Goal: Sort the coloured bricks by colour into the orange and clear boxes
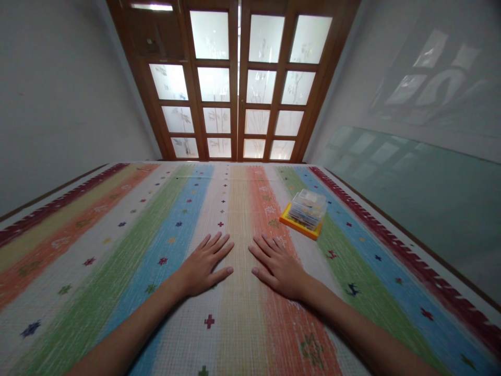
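My left hand lies flat on the striped tablecloth, palm down, fingers spread and holding nothing. To its right, with a gap of cream cloth between them, my right hand rests the same way, also bare. Beyond my right hand, up and to the right, sits a stack of clear plastic cases with small contents I cannot make out. The stack stands on a yellow-orange tray. Neither hand touches the cases or the tray.
Wooden doors with frosted panes stand beyond the far edge of the table. A pale wall rises on the left, and a glass panel leans along the right wall beside the table.
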Available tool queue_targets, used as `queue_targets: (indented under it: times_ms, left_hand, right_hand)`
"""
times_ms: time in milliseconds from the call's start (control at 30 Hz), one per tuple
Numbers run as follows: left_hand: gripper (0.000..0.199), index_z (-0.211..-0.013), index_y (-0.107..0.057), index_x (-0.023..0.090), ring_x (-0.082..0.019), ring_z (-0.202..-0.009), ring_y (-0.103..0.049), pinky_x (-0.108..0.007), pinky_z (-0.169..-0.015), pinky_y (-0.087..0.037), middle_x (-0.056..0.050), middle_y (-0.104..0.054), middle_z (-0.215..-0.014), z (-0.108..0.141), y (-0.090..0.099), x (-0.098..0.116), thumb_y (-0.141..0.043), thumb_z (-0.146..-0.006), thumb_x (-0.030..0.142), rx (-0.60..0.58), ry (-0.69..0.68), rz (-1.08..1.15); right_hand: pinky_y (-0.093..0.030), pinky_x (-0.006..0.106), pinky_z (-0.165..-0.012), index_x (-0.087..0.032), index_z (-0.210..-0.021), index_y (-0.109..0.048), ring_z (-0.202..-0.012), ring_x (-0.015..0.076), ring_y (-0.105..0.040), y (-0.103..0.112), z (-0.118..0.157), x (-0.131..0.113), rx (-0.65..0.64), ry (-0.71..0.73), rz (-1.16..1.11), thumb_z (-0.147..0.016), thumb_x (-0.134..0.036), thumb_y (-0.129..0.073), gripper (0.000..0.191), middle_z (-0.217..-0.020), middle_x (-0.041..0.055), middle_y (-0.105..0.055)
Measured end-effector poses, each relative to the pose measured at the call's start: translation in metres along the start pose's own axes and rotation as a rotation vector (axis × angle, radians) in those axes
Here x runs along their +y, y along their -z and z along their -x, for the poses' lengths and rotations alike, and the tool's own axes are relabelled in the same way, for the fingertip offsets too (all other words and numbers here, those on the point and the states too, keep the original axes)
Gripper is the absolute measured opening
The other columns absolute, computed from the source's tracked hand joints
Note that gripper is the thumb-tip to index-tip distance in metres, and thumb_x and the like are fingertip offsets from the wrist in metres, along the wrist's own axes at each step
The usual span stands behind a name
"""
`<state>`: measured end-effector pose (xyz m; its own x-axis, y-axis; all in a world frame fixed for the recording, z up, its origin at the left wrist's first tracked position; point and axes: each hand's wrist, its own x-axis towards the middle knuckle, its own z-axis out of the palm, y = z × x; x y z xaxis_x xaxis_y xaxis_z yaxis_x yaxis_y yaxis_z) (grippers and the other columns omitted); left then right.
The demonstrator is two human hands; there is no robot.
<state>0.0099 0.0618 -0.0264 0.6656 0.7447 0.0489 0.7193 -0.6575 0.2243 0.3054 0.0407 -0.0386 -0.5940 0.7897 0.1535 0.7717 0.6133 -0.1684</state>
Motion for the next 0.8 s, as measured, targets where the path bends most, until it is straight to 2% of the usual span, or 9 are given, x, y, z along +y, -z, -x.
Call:
queue_targets:
  times_ms: [233,467,800]
  left_hand:
    - [0.072,-0.167,-0.033,0.029,-0.035,-0.163,-0.022,-0.061,-0.131,-0.02,-0.01,-0.028,-0.175,0.0001,0.0023,0.0017,-0.04,-0.105,0.065,-0.006,0.009,-0.006]
    - [0.075,-0.166,-0.037,0.023,-0.035,-0.163,-0.023,-0.061,-0.131,-0.02,-0.013,-0.029,-0.174,-0.0007,0.0049,0.0041,-0.037,-0.105,0.068,-0.029,0.025,-0.002]
    - [0.073,-0.168,-0.03,0.03,-0.035,-0.163,-0.022,-0.061,-0.131,-0.021,-0.01,-0.028,-0.175,0.0003,-0.001,-0.0003,-0.04,-0.105,0.065,0.012,-0.006,-0.01]
  right_hand:
    - [-0.03,0.061,-0.127,-0.023,-0.159,-0.051,-0.159,0.0357,-0.032,-0.0049,0.0003,0.0017,0.022,0.001,-0.002,-0.107,-0.052,-0.048,0.059,-0.171,0.0136,-0.037]
    - [-0.029,0.062,-0.127,-0.021,-0.16,-0.049,-0.159,0.0365,-0.031,-0.0031,0.0004,0.0018,-0.002,0.006,0.005,-0.108,-0.052,-0.045,0.061,-0.171,0.0141,-0.035]
    - [-0.03,0.062,-0.126,-0.023,-0.16,-0.049,-0.159,0.0356,-0.032,-0.0078,0.0015,0.0035,0.049,0.011,0.001,-0.108,-0.052,-0.045,0.059,-0.171,0.0136,-0.037]
